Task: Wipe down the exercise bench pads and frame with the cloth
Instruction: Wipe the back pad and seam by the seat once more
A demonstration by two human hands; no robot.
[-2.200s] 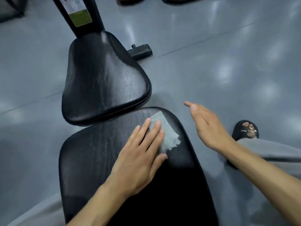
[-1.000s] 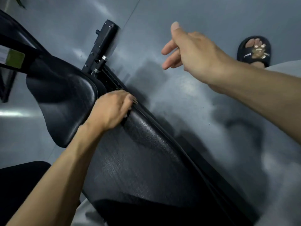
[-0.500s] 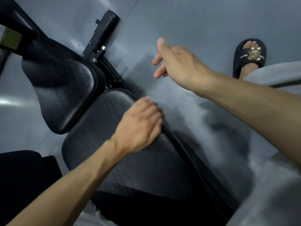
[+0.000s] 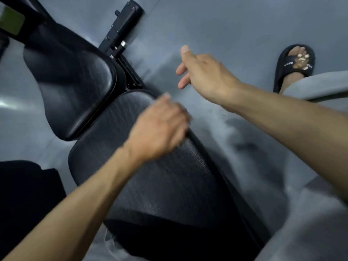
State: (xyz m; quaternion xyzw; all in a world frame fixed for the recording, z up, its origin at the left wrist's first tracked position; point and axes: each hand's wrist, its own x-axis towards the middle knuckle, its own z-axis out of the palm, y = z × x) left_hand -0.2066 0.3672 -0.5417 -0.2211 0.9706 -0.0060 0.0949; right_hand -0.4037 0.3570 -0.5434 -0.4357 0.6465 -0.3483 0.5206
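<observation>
Left hand (image 4: 160,129) sits on the right-side edge of the long black textured vinyl bench pad (image 4: 165,185), blurred w/ motion, fingers curled down over that edge; whether they're closed on anything, can't tell. The cloth isn't visible, so can't say where it is. Right hand (image 4: 205,76) hangs in the air to the right of the bench pad, over the smooth grey floor (image 4: 235,25), not touching anything, fingers loosely spread & empty, thumb sticking up. Beyond the bench pad's far end, just apart from it across a narrow gap, is a 2nd black glossy rounded seat pad (image 4: 71,80), tilted. Black metal frame bar w/ a silver adjustment pin (image 4: 122,32) runs out from that gap, away from the bench pad along the floor. Farther right of the bench pad, past the right forearm, a foot in a black slide sandal (image 4: 293,66) stands on the floor, w/ a grey trouser leg (image 4: 320,85) just above it.
</observation>
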